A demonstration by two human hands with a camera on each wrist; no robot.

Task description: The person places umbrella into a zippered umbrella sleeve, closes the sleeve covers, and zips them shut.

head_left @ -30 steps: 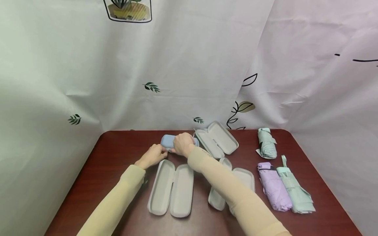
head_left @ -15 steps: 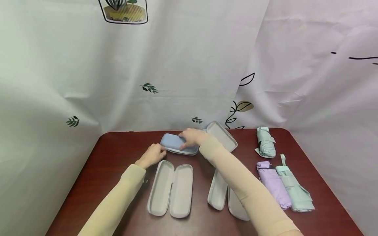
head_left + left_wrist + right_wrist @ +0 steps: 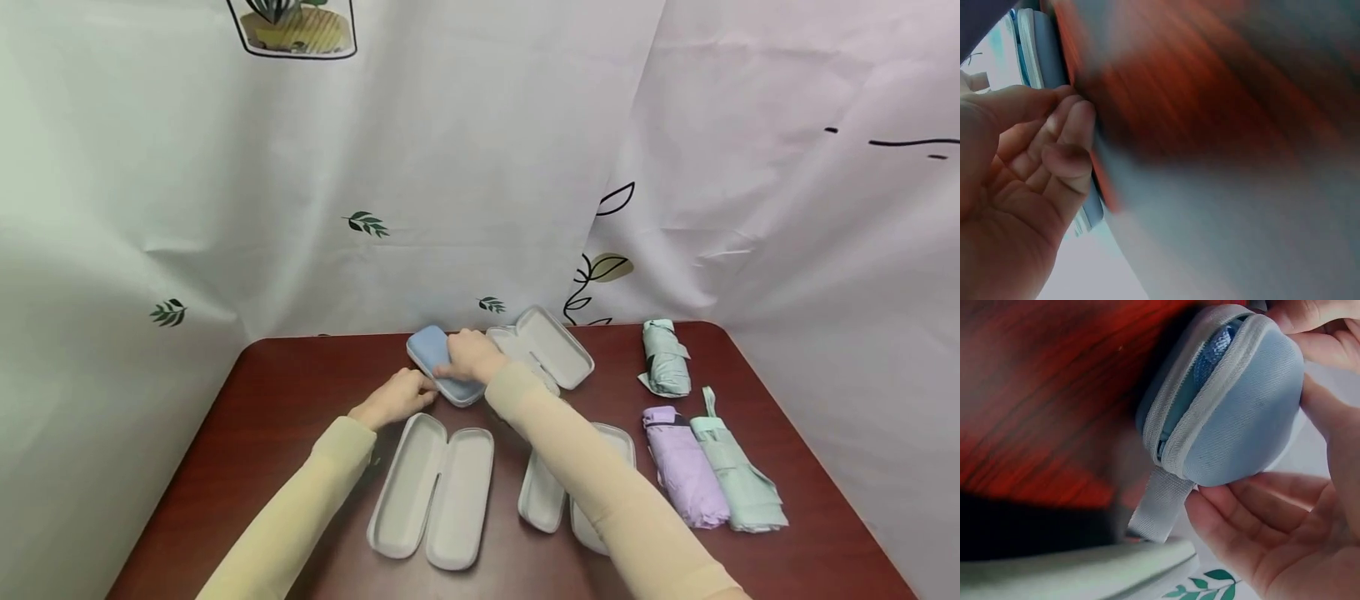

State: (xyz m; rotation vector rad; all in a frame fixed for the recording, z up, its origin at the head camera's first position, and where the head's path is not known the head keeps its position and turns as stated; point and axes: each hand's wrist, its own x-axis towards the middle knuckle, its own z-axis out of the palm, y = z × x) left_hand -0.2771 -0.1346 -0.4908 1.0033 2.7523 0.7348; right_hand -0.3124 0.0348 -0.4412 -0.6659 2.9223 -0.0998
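A blue zip case lies at the back of the table, turned slantwise. The right wrist view shows its zipper partly undone, with something shiny blue in the gap and a grey fabric tab at the end. My right hand grips the case across its width, thumb on one side and fingers on the other. At its near left edge, my left hand pinches with bent fingers right at the zipper seam; what lies between its fingertips is hidden.
Three pale grey cases lie unfolded: one in front, one under the right forearm, one at the back. Folded umbrellas rest at right: purple, mint and another mint one. A patterned cloth hangs behind.
The blue case has swung from nearly crosswise to slantwise, its right end nearer me. My right hand loosened and shifted right, then came back left onto it. My left hand stays at its edge.
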